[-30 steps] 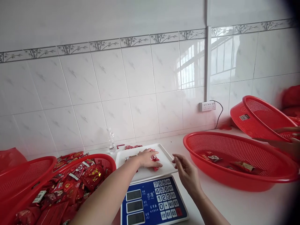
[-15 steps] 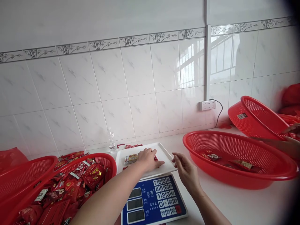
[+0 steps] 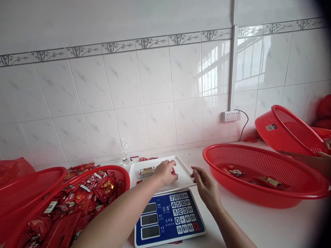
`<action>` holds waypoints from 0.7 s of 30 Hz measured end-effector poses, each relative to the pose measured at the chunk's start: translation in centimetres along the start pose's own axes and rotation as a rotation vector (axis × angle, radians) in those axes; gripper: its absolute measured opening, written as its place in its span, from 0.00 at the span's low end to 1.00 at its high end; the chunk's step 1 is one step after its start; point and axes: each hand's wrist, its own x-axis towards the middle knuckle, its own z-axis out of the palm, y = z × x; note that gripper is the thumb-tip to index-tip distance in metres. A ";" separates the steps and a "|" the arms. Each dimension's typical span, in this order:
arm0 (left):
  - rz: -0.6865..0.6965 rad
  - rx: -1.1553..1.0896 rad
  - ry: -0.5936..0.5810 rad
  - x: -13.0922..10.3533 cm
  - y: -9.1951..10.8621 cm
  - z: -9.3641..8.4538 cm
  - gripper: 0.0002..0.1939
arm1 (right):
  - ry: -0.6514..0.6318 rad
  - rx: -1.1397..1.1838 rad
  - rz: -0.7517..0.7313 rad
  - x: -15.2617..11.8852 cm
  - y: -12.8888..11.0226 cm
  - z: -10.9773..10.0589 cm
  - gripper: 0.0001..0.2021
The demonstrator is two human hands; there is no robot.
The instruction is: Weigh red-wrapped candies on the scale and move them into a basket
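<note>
The left hand [image 3: 166,172] was lowered over the white tray [image 3: 184,175] of a scale, its fingers [image 3: 172,163] and thumb bent around a small red packet [image 3: 173,171]. This packet lay right of the tray's middle; whether the fingers were pinching it firmly, I could not tell. The right hand [image 3: 208,187] was just beside the tray's right edge, with thumb and forefinger close together; I could not see whether they held something.

The tray had a low raised rim, and its right part offered some room. On its left part lay a gold-wrapped bar [image 3: 146,172]. The scale's blue panel [image 3: 168,217] stood in front, and the left forearm crossed its corner. Between the scale and the right red basket [image 3: 240,196] ran a strip of white desk [image 3: 230,224].

At the left, a full basket [image 3: 128,179] of red packets came close to the tray. A clear bottle [image 3: 125,155] stood behind, near the wall. Far right, another person's hand [image 3: 324,160] was near a tilted basket [image 3: 269,136].
</note>
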 end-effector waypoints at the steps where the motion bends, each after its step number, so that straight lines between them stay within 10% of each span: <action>1: -0.012 -0.020 0.004 -0.1 -0.3 -0.8 0.23 | 0.001 0.002 -0.005 0.0 0.0 0.0 0.18; 7: -0.098 0.013 -0.209 -2.5 -4.3 -5.7 0.28 | -0.008 -0.006 -0.008 -0.1 -0.3 -0.1 0.17; 12: -0.156 0.031 -0.438 -4.6 -7.1 -4.9 0.48 | -0.007 -0.008 0.005 -0.2 -0.3 0.0 0.18; 21: -0.103 0.075 -0.097 -5.4 -6.2 -2.3 0.34 | -0.069 -0.240 -0.188 -1.0 -0.7 0.9 0.15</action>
